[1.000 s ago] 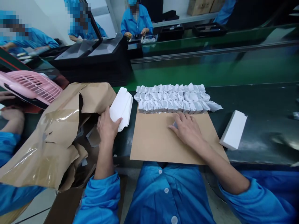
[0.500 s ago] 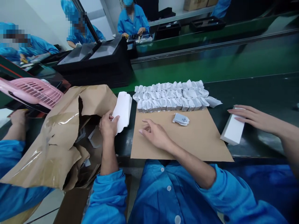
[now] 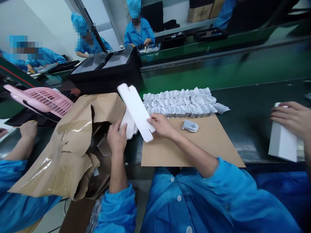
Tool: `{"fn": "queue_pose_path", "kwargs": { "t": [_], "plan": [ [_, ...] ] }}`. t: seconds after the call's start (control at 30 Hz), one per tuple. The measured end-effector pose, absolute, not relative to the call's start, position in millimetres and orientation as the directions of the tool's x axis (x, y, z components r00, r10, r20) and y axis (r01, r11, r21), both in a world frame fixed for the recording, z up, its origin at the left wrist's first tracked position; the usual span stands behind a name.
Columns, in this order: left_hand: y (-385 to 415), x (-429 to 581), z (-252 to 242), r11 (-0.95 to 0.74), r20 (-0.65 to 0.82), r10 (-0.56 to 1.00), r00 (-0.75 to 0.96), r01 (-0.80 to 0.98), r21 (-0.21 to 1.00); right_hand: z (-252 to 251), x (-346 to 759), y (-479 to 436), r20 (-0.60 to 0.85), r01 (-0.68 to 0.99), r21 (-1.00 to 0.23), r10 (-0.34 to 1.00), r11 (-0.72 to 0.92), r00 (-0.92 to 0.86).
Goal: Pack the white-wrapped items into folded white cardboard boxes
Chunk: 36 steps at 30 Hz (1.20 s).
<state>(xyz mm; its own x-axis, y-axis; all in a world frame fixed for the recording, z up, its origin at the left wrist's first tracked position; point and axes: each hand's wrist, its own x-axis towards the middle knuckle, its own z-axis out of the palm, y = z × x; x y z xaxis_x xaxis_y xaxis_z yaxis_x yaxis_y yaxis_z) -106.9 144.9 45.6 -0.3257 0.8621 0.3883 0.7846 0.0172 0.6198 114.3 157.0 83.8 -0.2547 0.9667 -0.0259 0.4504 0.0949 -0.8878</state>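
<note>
My left hand (image 3: 116, 137) grips a stack of white die-cut card strips (image 3: 127, 126), which stands at the torn mouth of a brown kraft paper wrapping (image 3: 73, 139). My right hand (image 3: 161, 124) holds the lower end of one long white card strip (image 3: 136, 111), tilted up above the stack. Just beyond it lie rows of small white packets (image 3: 178, 105) on a kraft cardboard sheet (image 3: 206, 149). One small grey-white packet (image 3: 190, 125) lies apart on the sheet, to the right of my right hand.
A co-worker's hand (image 3: 289, 118) rests on a white box (image 3: 283, 142) at the right. Another co-worker's hand (image 3: 28, 130) is at the left, near a pink slatted plastic crate (image 3: 42, 102). A black open case (image 3: 104, 74) stands beyond the dark conveyor belt (image 3: 257, 142).
My right hand has moved left off the sheet and now holds a single white strip lifted from the stack. The co-worker's hand and white box have shifted right.
</note>
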Motion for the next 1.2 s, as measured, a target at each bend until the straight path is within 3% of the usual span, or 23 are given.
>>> {"fn": "queue_pose_path", "kwargs": {
  "t": [0.07, 0.17, 0.23, 0.3, 0.37, 0.5, 0.67, 0.87, 1.0, 1.2],
  "plan": [
    [125.4, -104.4, 55.5, -0.066, 0.397, 0.846, -0.355, 0.669, 0.740, 96.5, 152.7, 132.9, -0.022, 0.448, -0.873, 0.900, 0.196, -0.435],
    [98.2, -96.1, 62.9, -0.166, 0.252, 0.912, -0.322, 0.271, 0.948, 105.5, 193.1, 99.8, -0.088, 0.523, -0.769, 0.749, 0.368, -0.657],
    [85.6, -83.7, 61.9, -0.133, 0.151, 0.948, -0.281, 0.084, 0.988, 102.4, 198.7, 82.2, -0.050, 0.666, -0.596, 0.806, 0.450, -0.589],
    [77.1, -68.1, 58.6, -0.097, 0.109, 0.953, -0.282, 0.056, 0.994, 94.5, 189.1, 68.1, 0.120, 0.781, -0.369, 0.859, 0.504, -0.498],
    [71.1, -56.5, 56.7, -0.072, 0.075, 0.971, -0.227, 0.022, 0.997, 86.8, 174.8, 58.1, 0.294, 0.821, -0.180, 0.826, 0.542, -0.481],
    [63.8, -61.9, 66.3, 0.036, -0.041, 0.995, 0.087, 0.061, 0.998, 82.6, 169.2, 49.8, 0.381, 0.731, 0.008, 0.674, 0.682, -0.633],
    [59.7, -77.1, 81.9, 0.046, -0.162, 0.901, 0.402, 0.282, 0.958, 85.1, 193.0, 42.6, 0.359, 0.629, 0.093, 0.564, 0.771, -0.744],
    [62.6, -58.6, 76.2, -0.121, -0.044, 0.917, 0.398, 0.380, 0.917, 82.1, 202.9, 31.7, 0.422, 0.645, 0.074, 0.563, 0.760, -0.711],
    [64.4, -49.8, 78.1, -0.288, 0.137, 0.926, 0.351, 0.424, 0.859, 82.1, 205.9, 28.0, 0.439, 0.675, 0.137, 0.566, 0.725, -0.697],
    [64.2, -44.6, 85.4, -0.344, 0.195, 0.920, 0.341, 0.459, 0.819, 83.6, 199.6, 20.1, 0.507, 0.696, 0.268, 0.517, 0.666, -0.690]
  ]
}}
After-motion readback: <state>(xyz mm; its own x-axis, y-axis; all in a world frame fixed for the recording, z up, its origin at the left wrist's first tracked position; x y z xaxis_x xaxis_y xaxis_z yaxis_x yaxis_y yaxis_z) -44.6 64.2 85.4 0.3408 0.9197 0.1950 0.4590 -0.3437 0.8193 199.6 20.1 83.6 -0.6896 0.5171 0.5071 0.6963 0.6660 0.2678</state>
